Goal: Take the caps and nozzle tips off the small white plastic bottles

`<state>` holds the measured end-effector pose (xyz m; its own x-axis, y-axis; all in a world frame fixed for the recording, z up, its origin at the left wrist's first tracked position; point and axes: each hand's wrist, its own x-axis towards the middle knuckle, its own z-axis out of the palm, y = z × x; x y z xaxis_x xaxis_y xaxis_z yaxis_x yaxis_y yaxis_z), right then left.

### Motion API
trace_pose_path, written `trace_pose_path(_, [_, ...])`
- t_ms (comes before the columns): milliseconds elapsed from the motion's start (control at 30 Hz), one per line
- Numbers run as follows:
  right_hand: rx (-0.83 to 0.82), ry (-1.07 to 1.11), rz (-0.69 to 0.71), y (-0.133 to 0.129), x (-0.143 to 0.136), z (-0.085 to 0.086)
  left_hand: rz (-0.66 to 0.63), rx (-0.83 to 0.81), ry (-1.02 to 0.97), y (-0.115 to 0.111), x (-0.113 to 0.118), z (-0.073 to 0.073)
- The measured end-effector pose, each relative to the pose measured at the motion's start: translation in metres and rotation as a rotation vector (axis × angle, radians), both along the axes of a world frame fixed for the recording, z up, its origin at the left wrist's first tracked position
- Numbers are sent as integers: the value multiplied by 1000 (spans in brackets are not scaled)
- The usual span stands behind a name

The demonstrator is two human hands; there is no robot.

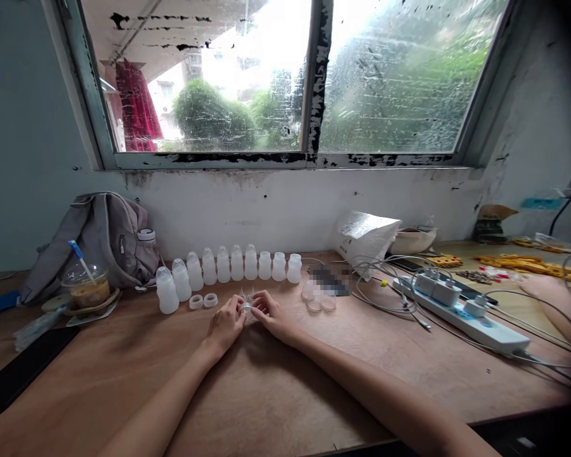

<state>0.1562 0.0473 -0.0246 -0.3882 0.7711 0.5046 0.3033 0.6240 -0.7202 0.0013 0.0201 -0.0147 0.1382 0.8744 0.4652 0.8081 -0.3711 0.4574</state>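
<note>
Both hands meet over the middle of the wooden table. My left hand (227, 322) and my right hand (272, 317) pinch a small clear ring-like piece (246, 307) between their fingertips. Just behind the fingers, two clear nipple-shaped pieces (242, 295) stand partly hidden. Left of my left hand lie two white rings (196, 301). Behind stands a curved row of several frosted bottles (223, 265); those on the left and middle have clear domed tops, while three at the right end (279, 267) are open-topped. To the right lie several clear round discs (314, 305).
A power strip (466, 317) with plugs and cables spans the right. Left are a grey backpack (109, 228), a drink cup (88, 289) and a black flat object (26, 368). A silvery bag (364, 238) leans by the wall. Another person's arm (554, 308) shows far right.
</note>
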Motion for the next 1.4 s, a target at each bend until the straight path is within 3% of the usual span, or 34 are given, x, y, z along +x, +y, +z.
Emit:
trace_pose_path(133, [72,-56,-220,37,8,3,11,5,142,3,-9,1])
trace_pose_path(300, [92,-408,-517,97,20,35,-28,-8,229,3,-10,-1])
trace_pose_path(467, [58,-462,-599,119,20,53,-58,28,227,3,-10,-4])
trace_pose_path(700, [192,-408,-581,96,30,51,-90,97,209,5,-10,-7])
trace_pose_path(900, [275,-239,-409,54,49,49,-135,98,236,-1,-7,-2])
trace_pose_path(1200, [16,-77,-230,24,49,2,-208,91,194,-3,-2,-4])
trace_pose_path(1300, [-31,-27,-242,20,48,2,-207,78,201,-2,-3,-4])
trace_pose_path(1400, [-47,-44,-205,13,52,15,-197,50,198,-3,-4,-1])
